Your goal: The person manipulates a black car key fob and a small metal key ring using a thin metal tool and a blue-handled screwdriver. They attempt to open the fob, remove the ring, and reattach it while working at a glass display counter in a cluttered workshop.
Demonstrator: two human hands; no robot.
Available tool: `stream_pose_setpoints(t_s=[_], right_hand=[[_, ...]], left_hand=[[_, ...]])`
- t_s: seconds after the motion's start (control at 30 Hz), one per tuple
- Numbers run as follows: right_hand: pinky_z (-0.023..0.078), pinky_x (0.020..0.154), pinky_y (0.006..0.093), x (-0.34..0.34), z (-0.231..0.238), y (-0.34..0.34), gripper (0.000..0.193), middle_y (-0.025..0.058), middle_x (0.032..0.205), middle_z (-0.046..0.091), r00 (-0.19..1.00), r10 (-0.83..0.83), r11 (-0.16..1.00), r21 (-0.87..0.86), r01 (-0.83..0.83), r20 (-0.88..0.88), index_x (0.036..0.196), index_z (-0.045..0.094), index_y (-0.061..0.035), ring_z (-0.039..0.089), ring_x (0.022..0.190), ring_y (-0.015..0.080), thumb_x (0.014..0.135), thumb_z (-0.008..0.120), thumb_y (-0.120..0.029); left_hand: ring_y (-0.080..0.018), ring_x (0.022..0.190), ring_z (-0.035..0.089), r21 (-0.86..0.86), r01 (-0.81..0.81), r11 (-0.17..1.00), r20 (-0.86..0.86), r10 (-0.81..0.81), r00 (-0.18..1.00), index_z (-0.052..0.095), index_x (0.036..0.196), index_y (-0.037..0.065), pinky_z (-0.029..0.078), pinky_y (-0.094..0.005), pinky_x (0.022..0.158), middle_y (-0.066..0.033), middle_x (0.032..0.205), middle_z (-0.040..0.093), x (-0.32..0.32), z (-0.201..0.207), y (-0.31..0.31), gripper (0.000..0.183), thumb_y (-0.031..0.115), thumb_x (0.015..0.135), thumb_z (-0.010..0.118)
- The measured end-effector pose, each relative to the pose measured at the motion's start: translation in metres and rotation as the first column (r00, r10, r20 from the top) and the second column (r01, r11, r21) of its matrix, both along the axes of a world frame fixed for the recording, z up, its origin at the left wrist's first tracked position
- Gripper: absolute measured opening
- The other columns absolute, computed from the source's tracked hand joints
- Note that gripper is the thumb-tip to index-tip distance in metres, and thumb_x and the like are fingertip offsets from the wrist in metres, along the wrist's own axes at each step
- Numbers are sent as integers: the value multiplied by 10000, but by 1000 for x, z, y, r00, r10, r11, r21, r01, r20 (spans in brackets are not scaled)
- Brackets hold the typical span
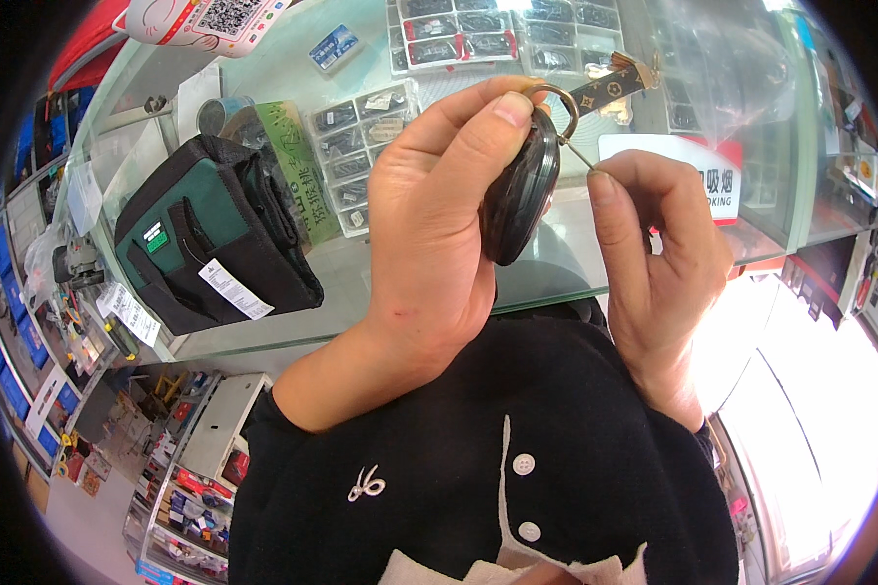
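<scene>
My left hand (pixel 429 224) is closed around a glossy black key fob (pixel 523 200), held up above the glass counter. A metal key ring (pixel 575 107) stands out at the fob's top, near my left thumb and forefinger. From the ring a brown patterned strap (pixel 610 90) reaches to the right. My right hand (pixel 658 244) is closed in a pinch at the end of a thin metal pin (pixel 578 153). That pin runs up to the ring's lower end; whether it is joined to the ring or the fob I cannot tell.
A glass counter (pixel 351 310) bears a green-and-black tool bag (pixel 190 249) at left. Clear compartment boxes (pixel 346 161) hold several key fobs. A small blue-and-white packet (pixel 334 49) lies behind, and a red-and-white sign (pixel 725 195) sits past my right hand.
</scene>
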State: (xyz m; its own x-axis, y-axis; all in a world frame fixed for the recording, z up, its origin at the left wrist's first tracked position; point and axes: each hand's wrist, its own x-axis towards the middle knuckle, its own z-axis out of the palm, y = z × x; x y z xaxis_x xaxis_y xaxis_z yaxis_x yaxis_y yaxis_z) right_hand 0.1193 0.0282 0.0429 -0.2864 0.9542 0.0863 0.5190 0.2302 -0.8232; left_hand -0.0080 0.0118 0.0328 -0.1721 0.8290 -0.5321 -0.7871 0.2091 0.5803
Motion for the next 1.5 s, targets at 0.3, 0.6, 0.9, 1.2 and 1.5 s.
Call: stream_pose_setpoints(t_s=[0.3, 0.6, 0.9, 1.2, 1.5], right_hand=[[415, 521, 289, 1, -2, 4, 54, 103, 704, 554, 999, 36, 999, -32, -36, -4, 834, 540, -30, 548, 577, 235, 801, 558, -69], [409, 523, 254, 3, -1, 3, 62, 76, 709, 555, 992, -4, 988, -156, -16, -129, 842, 550, -15, 521, 574, 166, 799, 557, -59], [400, 518, 223, 0, -1, 6, 66, 48, 694, 540, 999, 29, 997, 76, -26, -33, 796, 570, -23, 502, 568, 127, 743, 609, -29], [386, 577, 314, 11, -28, 13, 101, 60, 687, 512, 998, 3, 996, 89, -8, 57, 789, 559, -41, 484, 637, 223, 709, 617, -65], [395, 634, 315, -10, -88, 39, 96, 62, 717, 540, 980, 52, 977, 195, -89, 192, 795, 604, -41, 503, 711, 223, 743, 602, -121]], left_hand=[[-41, 597, 529, -9, 7, 1000, -4, -7, 1000, 563, 964, -31, 448, -175, 517, -33, 771, 591, 1, 1, 0, 198, 108, 825, 540], [-86, 631, 552, -26, 29, 999, 31, -28, 999, 539, 997, -33, 461, -207, 520, -51, 797, 582, -1, 2, 1, 246, 152, 836, 525], [-146, 783, 559, -22, 146, 989, 93, -144, 985, 473, 1030, 48, 503, -265, 562, -82, 949, 530, -5, -1, -3, 253, 243, 869, 473], [-138, 726, 555, -110, 43, 993, 182, -22, 983, 494, 1026, 21, 473, -254, 521, -51, 881, 536, -13, -10, -7, 266, 224, 855, 499], [-144, 725, 528, -247, -99, 964, 177, 145, 974, 490, 955, 108, 456, -263, 524, -26, 902, 523, -35, -25, -54, 170, 253, 868, 472]])
